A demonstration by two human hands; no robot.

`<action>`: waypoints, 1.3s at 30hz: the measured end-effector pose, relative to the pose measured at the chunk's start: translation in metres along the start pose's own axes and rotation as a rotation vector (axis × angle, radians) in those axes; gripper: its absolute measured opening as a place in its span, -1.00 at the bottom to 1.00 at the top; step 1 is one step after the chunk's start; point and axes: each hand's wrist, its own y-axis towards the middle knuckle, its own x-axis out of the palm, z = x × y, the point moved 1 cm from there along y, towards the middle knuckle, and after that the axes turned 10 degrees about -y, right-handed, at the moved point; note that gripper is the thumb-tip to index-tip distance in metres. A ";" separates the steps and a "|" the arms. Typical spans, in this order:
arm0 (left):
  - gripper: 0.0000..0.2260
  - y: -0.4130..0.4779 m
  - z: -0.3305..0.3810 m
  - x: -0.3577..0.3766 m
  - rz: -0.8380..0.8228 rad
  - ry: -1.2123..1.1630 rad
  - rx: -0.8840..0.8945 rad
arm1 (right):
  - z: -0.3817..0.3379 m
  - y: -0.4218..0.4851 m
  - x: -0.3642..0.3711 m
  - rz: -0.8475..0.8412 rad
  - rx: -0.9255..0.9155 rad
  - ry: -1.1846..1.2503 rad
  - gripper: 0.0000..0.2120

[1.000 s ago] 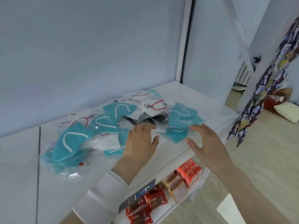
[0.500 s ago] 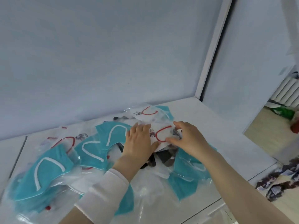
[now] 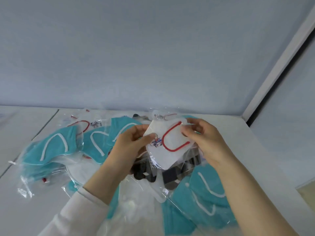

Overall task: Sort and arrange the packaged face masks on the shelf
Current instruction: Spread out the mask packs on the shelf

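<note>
Both hands, which a moment ago rest flat on the heap, now pinch the white packaged mask with the red ear loop (image 3: 167,147), left hand (image 3: 129,143) and right hand (image 3: 206,140) lifting it clear of the pile.

A pale blue-grey back wall (image 3: 136,48) fills the upper view, evenly and softly lit. Below it runs the white shelf (image 3: 255,133), a dark seam (image 3: 46,124) crossing its left part. A white upright post (image 3: 283,62) stands at the right, and the tan patch (image 3: 306,193) low down is perhaps floor.
</note>
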 end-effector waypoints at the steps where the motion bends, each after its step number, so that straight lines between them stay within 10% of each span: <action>1: -0.87 0.001 0.001 -0.006 0.055 -0.030 0.000 | 0.000 0.014 -0.001 0.057 -0.032 -0.094 -0.66; 8: -0.88 0.008 0.009 -0.041 0.302 -0.087 0.007 | 0.022 0.089 0.015 0.103 -0.046 -1.230 -0.27; 16: -0.91 0.002 0.011 -0.048 0.259 -0.068 0.066 | 0.021 0.086 0.007 0.232 -0.014 -0.444 -0.54; 23: -0.82 -0.005 0.015 -0.042 0.155 -0.108 0.103 | -0.025 0.020 -0.016 -0.026 -0.006 0.618 -0.85; 28: -0.81 -0.013 0.014 -0.027 0.002 -0.157 0.161 | -0.013 -0.021 0.013 -0.319 0.105 0.478 -0.80; 39: -0.75 -0.023 0.010 -0.025 0.011 -0.239 0.380 | 0.004 -0.038 0.032 0.017 0.048 0.202 -0.77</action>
